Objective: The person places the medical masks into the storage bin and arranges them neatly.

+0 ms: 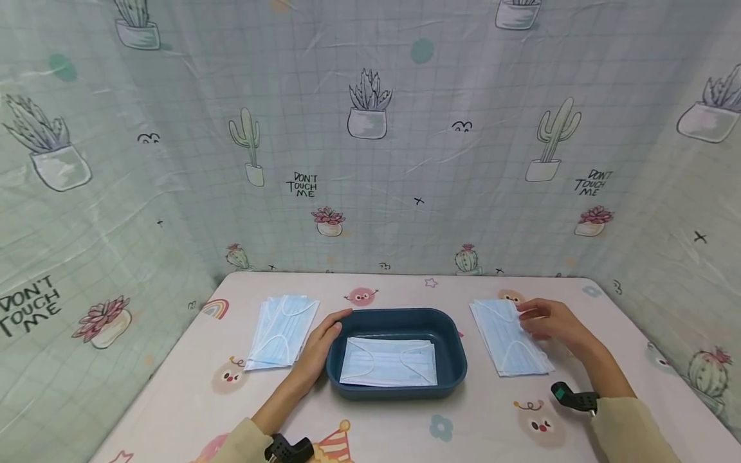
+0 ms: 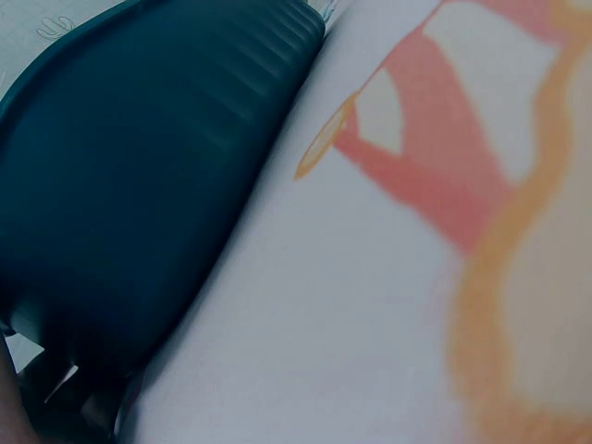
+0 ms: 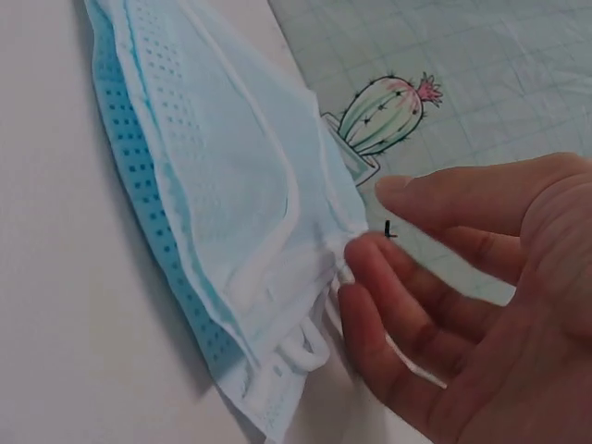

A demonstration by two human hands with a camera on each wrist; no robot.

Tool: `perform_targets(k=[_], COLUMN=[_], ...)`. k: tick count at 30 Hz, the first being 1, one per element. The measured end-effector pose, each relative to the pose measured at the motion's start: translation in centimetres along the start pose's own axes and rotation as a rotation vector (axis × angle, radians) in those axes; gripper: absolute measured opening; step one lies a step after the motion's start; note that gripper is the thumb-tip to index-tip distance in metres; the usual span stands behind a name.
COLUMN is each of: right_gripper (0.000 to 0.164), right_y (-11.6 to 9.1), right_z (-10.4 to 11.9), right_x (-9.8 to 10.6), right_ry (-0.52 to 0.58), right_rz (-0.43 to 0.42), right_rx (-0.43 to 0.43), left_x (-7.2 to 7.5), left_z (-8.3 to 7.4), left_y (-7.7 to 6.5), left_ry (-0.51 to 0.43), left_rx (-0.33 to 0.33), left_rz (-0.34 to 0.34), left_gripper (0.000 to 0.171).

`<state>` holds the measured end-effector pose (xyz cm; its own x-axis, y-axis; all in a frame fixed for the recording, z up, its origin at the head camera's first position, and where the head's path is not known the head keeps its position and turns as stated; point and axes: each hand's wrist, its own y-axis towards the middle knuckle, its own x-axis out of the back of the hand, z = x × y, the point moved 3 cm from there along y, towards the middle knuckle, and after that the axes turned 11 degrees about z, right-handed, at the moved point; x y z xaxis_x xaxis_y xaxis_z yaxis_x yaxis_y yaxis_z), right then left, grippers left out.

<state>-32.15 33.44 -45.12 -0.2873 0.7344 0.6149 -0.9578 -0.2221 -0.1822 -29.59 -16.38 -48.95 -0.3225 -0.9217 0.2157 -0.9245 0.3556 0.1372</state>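
Observation:
In the head view, a dark blue rectangular bin [image 1: 398, 393] stands in the middle of the table with light blue face masks [image 1: 388, 363] lying flat inside. My left hand [image 1: 317, 347] holds the bin at its left side, thumb at the rim and fingers round the far corner. In the left wrist view the bin's outer wall [image 2: 139, 176] fills the left part. My right hand [image 1: 552, 325] is at a fanned stack of face masks [image 1: 509, 341] on the right. In the right wrist view, its loosely bent fingertips [image 3: 365, 254] are right at the stack's edge, the thumb apart from them.
Another fanned stack of face masks [image 1: 282, 331] lies left of the bin, beside my left hand. The table [image 1: 405, 431] has a pale cover with cartoon prints. A cactus-print curtain [image 1: 405, 161] encloses the back and both sides.

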Motion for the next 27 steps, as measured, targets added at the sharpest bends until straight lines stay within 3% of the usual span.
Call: perform_targets(k=[4, 17, 27], right_gripper=[0.056, 0.073, 0.068], right_y=[0.0, 0.7, 0.9], right_z=[0.0, 0.3, 1.1], right_x=[-0.1, -0.6, -0.8], right_ry=[-0.024, -0.090, -0.180], right_rz=[-0.017, 0.008, -0.006], right_rx=[-0.064, -0.145, -0.148], left_x=[0.1, 0.0, 0.0], left_z=[0.0, -0.1, 0.0], left_y=[0.0, -0.1, -0.1], left_ry=[-0.005, -0.003, -0.002], left_rx=[0.005, 0.010, 0.012], left_rz=[0.004, 0.003, 0.000], left_gripper=[0.039, 0.039, 0.038])
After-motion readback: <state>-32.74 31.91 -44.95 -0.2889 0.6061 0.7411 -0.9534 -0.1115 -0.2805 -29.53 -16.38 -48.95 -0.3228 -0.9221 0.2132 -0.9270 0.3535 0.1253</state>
